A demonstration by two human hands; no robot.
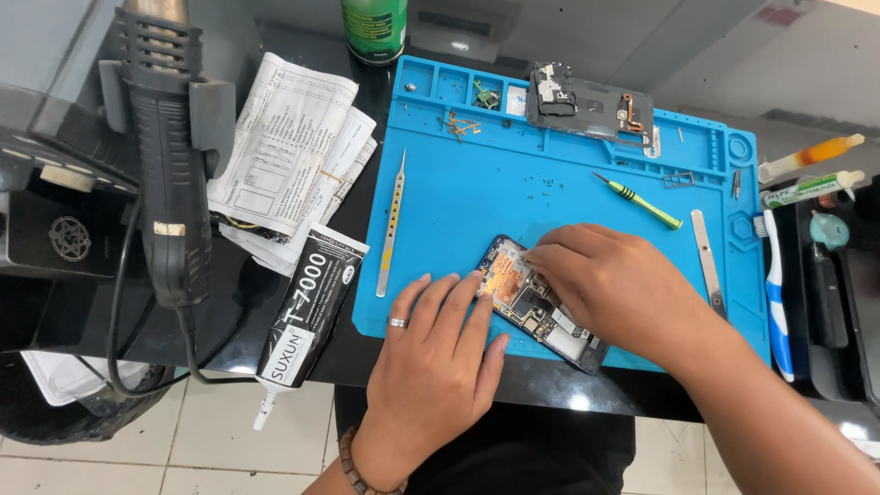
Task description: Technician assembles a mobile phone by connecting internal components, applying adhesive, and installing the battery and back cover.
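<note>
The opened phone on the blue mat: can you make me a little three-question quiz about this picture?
1. True or false: both hands touch the opened phone.
2. Which tool lies on the blue mat left of the phone? A) tweezers B) hammer C) scissors
3. Fill in: the left hand wears a ____ on one finger.

Key
1. True: the left hand steadies its edge and the right hand works on its top end.
2. A, the tweezers.
3. Ring.
</note>
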